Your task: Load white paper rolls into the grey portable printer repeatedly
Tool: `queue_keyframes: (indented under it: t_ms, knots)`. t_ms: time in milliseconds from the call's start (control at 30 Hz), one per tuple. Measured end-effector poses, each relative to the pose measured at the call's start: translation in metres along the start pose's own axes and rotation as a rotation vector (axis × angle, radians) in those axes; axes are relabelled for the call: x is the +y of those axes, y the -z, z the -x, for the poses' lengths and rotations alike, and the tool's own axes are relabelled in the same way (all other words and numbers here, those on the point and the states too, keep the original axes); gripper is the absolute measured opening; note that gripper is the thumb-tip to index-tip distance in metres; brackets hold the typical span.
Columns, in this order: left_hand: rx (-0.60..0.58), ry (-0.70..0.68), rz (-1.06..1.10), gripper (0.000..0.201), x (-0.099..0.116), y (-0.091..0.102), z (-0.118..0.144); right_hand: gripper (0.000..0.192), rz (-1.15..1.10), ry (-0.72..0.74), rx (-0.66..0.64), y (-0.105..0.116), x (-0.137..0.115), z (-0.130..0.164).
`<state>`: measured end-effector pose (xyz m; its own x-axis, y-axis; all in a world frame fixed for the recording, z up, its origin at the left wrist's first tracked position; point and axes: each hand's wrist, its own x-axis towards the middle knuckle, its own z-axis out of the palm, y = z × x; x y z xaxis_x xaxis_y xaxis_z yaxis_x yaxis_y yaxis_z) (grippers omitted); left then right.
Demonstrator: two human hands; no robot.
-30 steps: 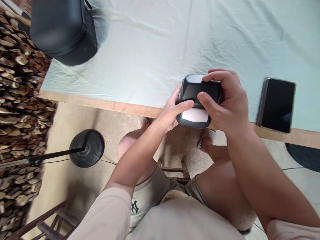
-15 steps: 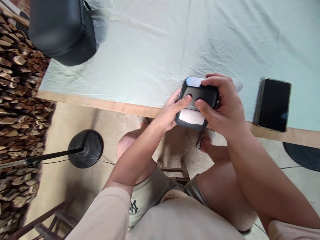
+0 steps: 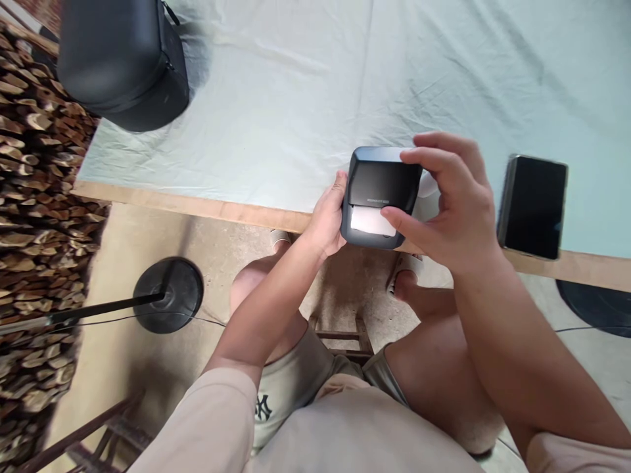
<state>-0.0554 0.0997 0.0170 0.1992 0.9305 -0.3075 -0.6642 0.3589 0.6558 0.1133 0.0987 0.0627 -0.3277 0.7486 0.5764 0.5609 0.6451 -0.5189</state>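
Observation:
A small black portable printer [image 3: 383, 180] with a strip of white paper [image 3: 369, 221] at its front slot is held above the table's near edge. My left hand [image 3: 328, 220] is closed around its left side, the fingers hidden underneath. At the right side, my right hand [image 3: 453, 197] spans the printer, its index fingertip at the top rear edge and its thumb tip over the paper by the slot. The other fingers of that hand are bent and raised. Behind the printer's right side a pale, whitish thing [image 3: 428, 186] shows in part; I cannot tell what it is.
A black phone [image 3: 535, 207] lies on the cloth-covered table [image 3: 276, 131] to the right. A black zippered case [image 3: 123, 66] stands at the far left. Stacked firewood [image 3: 39, 230] lines the left side. Below are a round stand base [image 3: 168, 279] and a thin cable [image 3: 197, 316].
The printer has shifted slightly left and up. My left thumb has left its top for the side. My right hand has spread, its thumb moving down toward the paper.

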Motion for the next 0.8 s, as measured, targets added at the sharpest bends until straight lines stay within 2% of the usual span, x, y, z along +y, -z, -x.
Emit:
queue_keyframes:
  t_ms: [100, 200, 300, 400, 500, 567, 667, 800]
  knots:
    - [-0.065, 0.062, 0.033, 0.051, 0.002, -0.003, 0.001, 0.041, 0.103, -0.038, 0.159, 0.0, -0.001, -0.003]
    - [-0.142, 0.059, 0.006, 0.049, 0.003, -0.004, 0.003, 0.031, 0.034, -0.151, 0.269, 0.0, -0.005, -0.007]
    - [-0.179, 0.028, -0.04, 0.043, 0.001, -0.002, 0.003, 0.025, -0.016, -0.228, 0.266, 0.003, -0.01, -0.011]
    - [-0.195, 0.023, -0.066, 0.045, 0.0, 0.001, 0.004, 0.017, 0.057, -0.165, 0.135, 0.008, -0.01, -0.014]
    - [-0.205, 0.016, -0.131, 0.045, 0.001, 0.0, 0.006, 0.015, 0.211, -0.119, -0.101, 0.011, -0.007, -0.017]
    - [-0.188, 0.014, -0.174, 0.043, 0.001, -0.001, 0.007, 0.017, 0.328, -0.175, -0.257, 0.011, -0.005, -0.019]
    - [-0.173, 0.003, -0.21, 0.043, 0.001, -0.003, 0.009, 0.028, 0.445, -0.314, -0.423, 0.01, -0.006, -0.024]
    - [-0.219, 0.011, -0.2, 0.041, 0.001, -0.003, 0.01, 0.039, 0.528, -0.472, -0.499, 0.015, -0.014, -0.032]
